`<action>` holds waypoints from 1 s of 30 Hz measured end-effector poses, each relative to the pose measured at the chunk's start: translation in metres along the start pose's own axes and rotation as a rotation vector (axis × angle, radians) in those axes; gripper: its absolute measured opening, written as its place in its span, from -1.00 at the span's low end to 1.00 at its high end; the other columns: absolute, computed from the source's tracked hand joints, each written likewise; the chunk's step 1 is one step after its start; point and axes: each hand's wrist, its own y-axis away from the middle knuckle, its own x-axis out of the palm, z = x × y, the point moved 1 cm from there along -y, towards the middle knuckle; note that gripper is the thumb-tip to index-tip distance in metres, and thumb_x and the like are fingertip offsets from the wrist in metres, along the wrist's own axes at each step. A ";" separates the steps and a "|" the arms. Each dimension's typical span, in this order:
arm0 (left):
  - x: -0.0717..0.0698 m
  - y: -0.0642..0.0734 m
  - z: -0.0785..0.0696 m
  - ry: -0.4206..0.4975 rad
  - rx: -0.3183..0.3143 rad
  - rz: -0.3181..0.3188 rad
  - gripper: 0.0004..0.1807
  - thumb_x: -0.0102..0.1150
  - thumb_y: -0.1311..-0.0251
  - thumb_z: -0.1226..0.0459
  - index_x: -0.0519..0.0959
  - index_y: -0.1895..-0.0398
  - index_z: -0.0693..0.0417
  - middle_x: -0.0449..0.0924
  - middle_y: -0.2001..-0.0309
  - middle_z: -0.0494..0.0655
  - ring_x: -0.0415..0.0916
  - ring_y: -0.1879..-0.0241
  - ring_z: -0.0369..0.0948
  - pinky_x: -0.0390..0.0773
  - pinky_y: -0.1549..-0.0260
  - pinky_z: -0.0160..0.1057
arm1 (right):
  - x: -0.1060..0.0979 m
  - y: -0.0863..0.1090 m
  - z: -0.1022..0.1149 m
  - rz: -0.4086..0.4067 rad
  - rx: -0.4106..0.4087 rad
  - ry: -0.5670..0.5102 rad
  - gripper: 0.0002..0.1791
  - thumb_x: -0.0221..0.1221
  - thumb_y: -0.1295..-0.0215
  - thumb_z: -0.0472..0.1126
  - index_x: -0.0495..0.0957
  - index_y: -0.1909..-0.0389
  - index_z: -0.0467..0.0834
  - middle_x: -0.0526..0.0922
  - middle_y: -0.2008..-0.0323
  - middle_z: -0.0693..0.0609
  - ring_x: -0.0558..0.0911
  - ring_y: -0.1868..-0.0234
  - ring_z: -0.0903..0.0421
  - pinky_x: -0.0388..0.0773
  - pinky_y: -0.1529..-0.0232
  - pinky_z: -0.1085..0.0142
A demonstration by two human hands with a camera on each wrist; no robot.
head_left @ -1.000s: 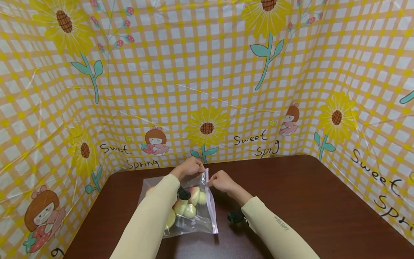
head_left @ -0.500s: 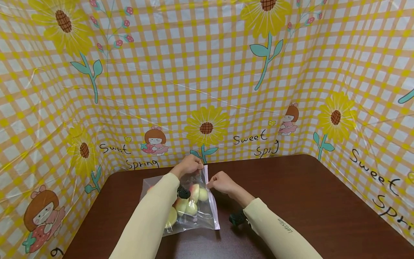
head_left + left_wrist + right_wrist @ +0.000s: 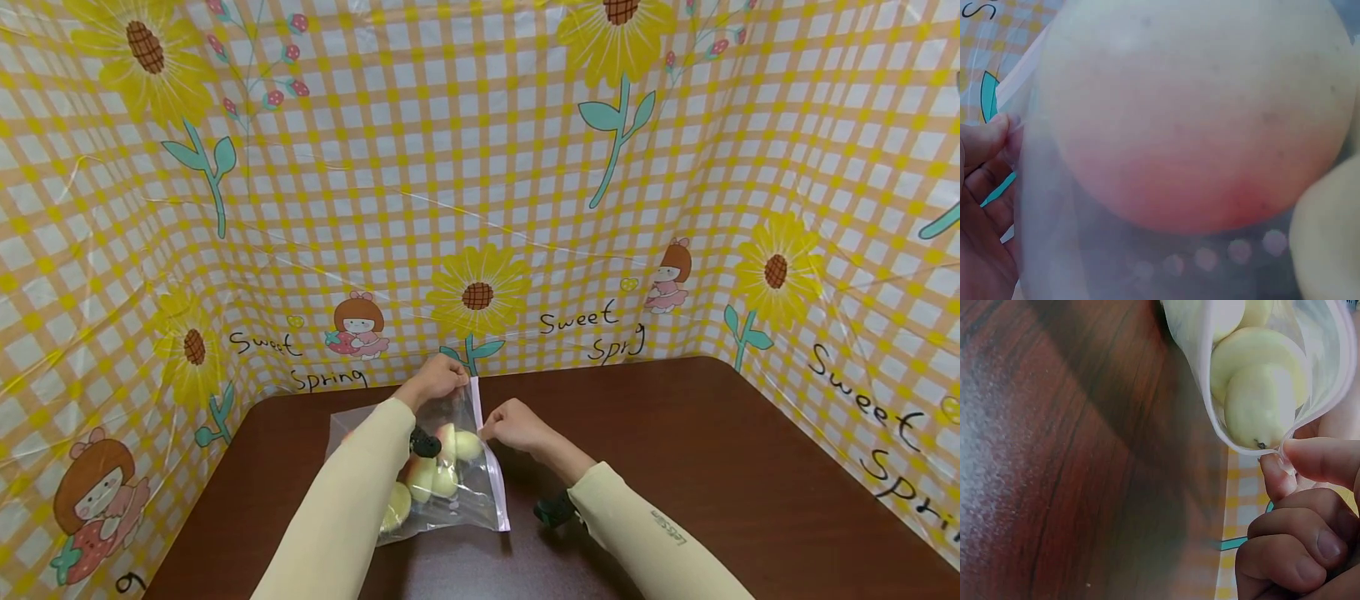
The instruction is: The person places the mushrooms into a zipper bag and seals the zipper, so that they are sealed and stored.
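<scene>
A clear zip bag [image 3: 472,507] with a pale pink strip [image 3: 493,483] along its mouth lies on its side, mouth to the right. Inside are several cream mushroom-shaped pieces [image 3: 444,482] with pinkish caps; one cap [image 3: 1197,125] fills most of the left wrist view. My left hand [image 3: 438,379] pinches the far end of the bag between thumb and finger, close to the strip. With thumb and forefinger, my right hand [image 3: 517,423] pinches the strip partway along. In the right wrist view the bag mouth [image 3: 1213,419] gapes beside those fingertips, showing a mushroom stem [image 3: 1260,406] within.
The dark brown tabletop [image 3: 675,467] extends to the right of the bag. A checked cloth [image 3: 480,167] with sunflower prints stands behind and along both sides. A black wrist camera [image 3: 426,443] hangs over the bag, and another [image 3: 555,510] sits under the right wrist.
My left hand has risen slightly, drawing the far end of the strip up and back. The near corner of the bag has shifted a little upward and right. My right hand stays nearly still.
</scene>
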 end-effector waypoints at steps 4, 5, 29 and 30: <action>-0.001 -0.002 0.003 -0.014 -0.005 -0.018 -0.75 0.13 -0.42 0.29 0.68 0.43 0.18 0.57 0.57 -0.09 0.46 0.52 -0.23 0.42 0.46 -0.33 | 0.001 0.005 0.001 0.011 -0.021 0.009 -0.70 0.30 -0.12 -0.27 0.59 0.62 -0.45 0.13 0.81 0.21 0.05 0.73 0.26 -0.03 0.68 0.38; -0.002 -0.002 0.003 -0.017 -0.005 -0.023 -0.75 0.13 -0.43 0.29 0.68 0.41 0.18 0.57 0.57 -0.09 0.45 0.53 -0.24 0.42 0.47 -0.33 | 0.001 0.007 0.002 0.017 -0.030 0.012 -0.71 0.30 -0.11 -0.28 0.59 0.62 -0.45 0.14 0.81 0.21 0.05 0.72 0.26 -0.03 0.67 0.38; -0.009 -0.007 -0.003 0.019 -0.006 -0.028 -0.75 0.09 -0.46 0.31 0.67 0.38 0.21 0.58 0.50 -0.09 0.40 0.49 -0.23 0.40 0.44 -0.33 | 0.004 0.060 0.004 0.099 -0.112 0.074 -0.70 0.30 -0.15 -0.32 0.58 0.59 -0.51 0.15 0.79 0.25 0.06 0.69 0.29 -0.05 0.63 0.40; -0.009 -0.008 -0.004 0.010 0.001 -0.027 -0.75 0.09 -0.46 0.31 0.67 0.37 0.20 0.57 0.51 -0.09 0.39 0.50 -0.23 0.39 0.45 -0.32 | 0.004 0.063 0.004 0.098 -0.116 0.074 -0.70 0.30 -0.15 -0.32 0.57 0.60 -0.51 0.15 0.79 0.25 0.06 0.69 0.29 -0.05 0.63 0.40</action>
